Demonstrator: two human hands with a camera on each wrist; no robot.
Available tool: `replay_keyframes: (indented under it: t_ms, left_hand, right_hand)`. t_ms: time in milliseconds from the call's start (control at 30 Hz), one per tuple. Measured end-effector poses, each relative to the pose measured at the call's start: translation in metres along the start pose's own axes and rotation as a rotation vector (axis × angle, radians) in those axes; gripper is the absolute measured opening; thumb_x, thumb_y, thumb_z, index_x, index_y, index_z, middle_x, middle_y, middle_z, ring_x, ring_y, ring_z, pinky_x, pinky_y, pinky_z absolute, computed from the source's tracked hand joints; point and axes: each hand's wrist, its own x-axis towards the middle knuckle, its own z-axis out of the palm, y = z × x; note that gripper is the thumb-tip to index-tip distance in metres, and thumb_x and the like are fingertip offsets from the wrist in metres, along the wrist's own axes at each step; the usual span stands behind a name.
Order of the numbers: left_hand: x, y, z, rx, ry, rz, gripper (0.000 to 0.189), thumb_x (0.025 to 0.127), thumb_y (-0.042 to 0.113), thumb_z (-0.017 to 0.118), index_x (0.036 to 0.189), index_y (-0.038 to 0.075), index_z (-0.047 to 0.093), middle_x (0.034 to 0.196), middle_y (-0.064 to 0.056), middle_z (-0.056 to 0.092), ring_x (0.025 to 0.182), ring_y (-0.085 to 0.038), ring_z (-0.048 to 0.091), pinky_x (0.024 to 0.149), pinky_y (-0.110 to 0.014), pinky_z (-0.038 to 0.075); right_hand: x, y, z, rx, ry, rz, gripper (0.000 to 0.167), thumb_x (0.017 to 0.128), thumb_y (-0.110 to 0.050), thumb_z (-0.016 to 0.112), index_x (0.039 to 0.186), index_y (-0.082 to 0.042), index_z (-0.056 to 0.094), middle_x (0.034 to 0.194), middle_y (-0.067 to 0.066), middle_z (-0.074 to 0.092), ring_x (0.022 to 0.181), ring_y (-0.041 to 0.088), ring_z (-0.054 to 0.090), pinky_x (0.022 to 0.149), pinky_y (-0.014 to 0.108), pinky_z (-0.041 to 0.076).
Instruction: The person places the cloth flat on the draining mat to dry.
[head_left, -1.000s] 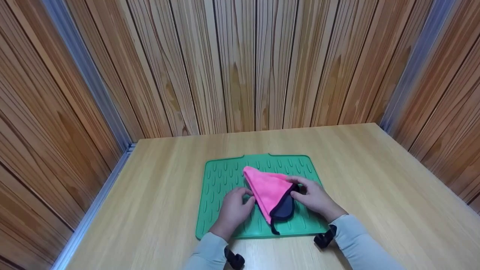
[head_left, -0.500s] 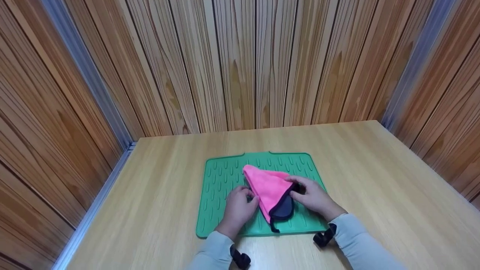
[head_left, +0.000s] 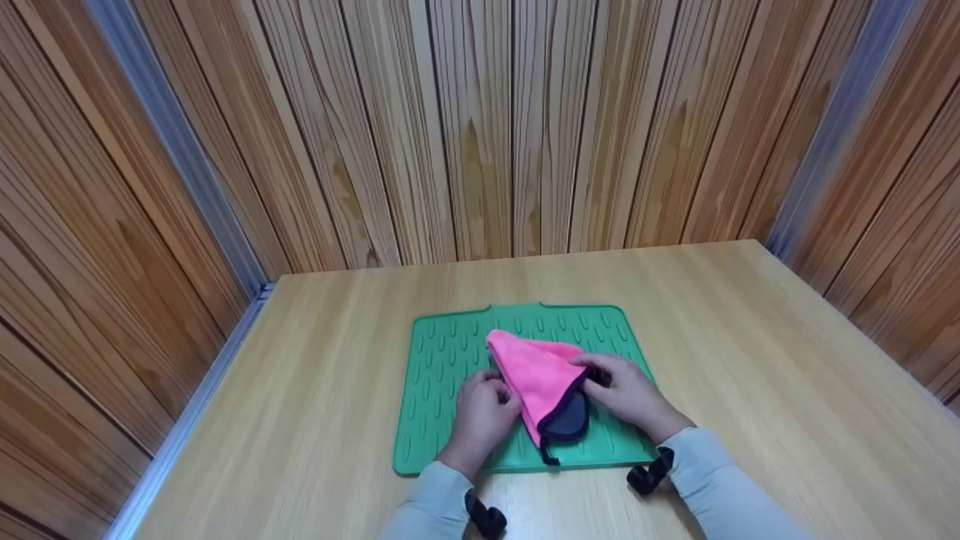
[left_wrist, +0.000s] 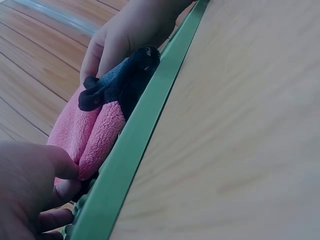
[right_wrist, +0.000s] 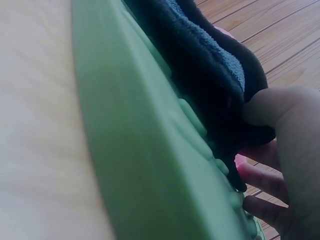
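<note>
A folded two-sided cloth [head_left: 536, 375], fluffy pink on top with a dark blue-grey underside and black edging, lies on a green ridged mat [head_left: 427, 442]. Its narrow pink end points to the back, and a black loop hangs at the front. My left hand [head_left: 482, 416] pinches the pink fold at the left side between thumb and fingers, as the left wrist view also shows. On the other side, my right hand [head_left: 630, 394] holds the black-edged corner, thumb against the dark layer [right_wrist: 215, 65]. The cloth hides part of the right fingers in the head view.
The mat sits on a light wooden table [head_left: 322, 390]. Wood-panelled walls [head_left: 480, 135] rise at the back and both sides, with metal strips at the corners. A black strap [head_left: 649, 474] circles each wrist.
My left hand has moved slightly right, and the pinched left edge of the cloth has shifted inward. The right hand stays almost in place at its corner.
</note>
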Motion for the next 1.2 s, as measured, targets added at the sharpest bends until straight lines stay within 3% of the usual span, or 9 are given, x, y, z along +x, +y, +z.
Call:
replay_keyframes:
  t_ms: [233, 500, 700, 933, 1200]
  left_hand:
    - [0.002, 0.005, -0.006, -0.02, -0.044, -0.052, 0.024, 0.092, 0.005, 0.074, 0.069, 0.012, 0.068, 0.145, -0.021, 0.072, 0.142, -0.041, 0.066, 0.119, -0.056, 0.057]
    - [0.006, 0.0, -0.012, -0.027, -0.019, -0.059, 0.026, 0.089, 0.003, 0.073, 0.068, 0.012, 0.06, 0.144, -0.02, 0.074, 0.141, -0.038, 0.069, 0.106, -0.049, 0.063]
    - [0.008, -0.006, -0.018, -0.018, -0.023, -0.084, 0.026, 0.093, 0.004, 0.071, 0.07, 0.011, 0.059, 0.15, -0.022, 0.07, 0.143, -0.04, 0.067, 0.092, -0.041, 0.063]
    - [0.009, -0.009, -0.027, 0.0, -0.017, -0.112, 0.025, 0.094, 0.006, 0.073, 0.072, 0.01, 0.063, 0.153, -0.021, 0.068, 0.146, -0.041, 0.064, 0.106, -0.049, 0.065]
    - [0.012, -0.016, -0.034, -0.01, -0.008, -0.135, 0.024, 0.094, 0.006, 0.072, 0.072, 0.011, 0.062, 0.156, -0.021, 0.067, 0.15, -0.041, 0.062, 0.11, -0.051, 0.064]
  right_hand:
    - [0.003, 0.0, 0.001, -0.009, 0.039, 0.032, 0.027, 0.108, -0.004, 0.069, 0.13, -0.011, 0.083, 0.134, 0.013, 0.082, 0.126, 0.031, 0.074, 0.111, 0.047, 0.06]
    - [0.002, -0.002, -0.003, -0.058, 0.109, 0.054, 0.023, 0.107, -0.006, 0.071, 0.125, -0.012, 0.085, 0.12, 0.009, 0.086, 0.109, 0.023, 0.076, 0.099, 0.043, 0.062]
    - [0.002, -0.003, -0.006, -0.071, 0.134, 0.087, 0.025, 0.107, -0.007, 0.071, 0.127, -0.012, 0.084, 0.117, 0.01, 0.086, 0.105, 0.021, 0.076, 0.096, 0.041, 0.061]
    - [0.004, 0.002, -0.007, -0.085, 0.171, 0.104, 0.024, 0.104, -0.004, 0.071, 0.123, -0.01, 0.084, 0.112, 0.013, 0.085, 0.086, 0.015, 0.065, 0.084, 0.034, 0.056]
    - [0.004, 0.006, -0.012, -0.087, 0.175, 0.123, 0.024, 0.106, -0.005, 0.07, 0.124, -0.011, 0.084, 0.11, 0.014, 0.083, 0.077, 0.014, 0.058, 0.077, 0.031, 0.05]
